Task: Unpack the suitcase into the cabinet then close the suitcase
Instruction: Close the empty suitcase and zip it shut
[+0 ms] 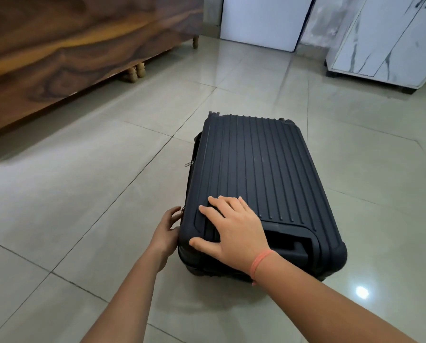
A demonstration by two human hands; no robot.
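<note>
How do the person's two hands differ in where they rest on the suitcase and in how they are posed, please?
The right hand lies flat and spread on the ribbed top of the suitcase, while the left hand is at its left side, fingertips by a zipper pull. The right wrist wears an orange band; the left wrist is bare. Both are at the suitcase's near end, and it lies flat on the floor.

The left hand (166, 233) has its fingertips hidden behind the suitcase (259, 184) side at lower centre. The wooden furniture (71, 50) at upper left and the white cabinet (390, 40) at upper right are cut off by the frame edges.
</note>
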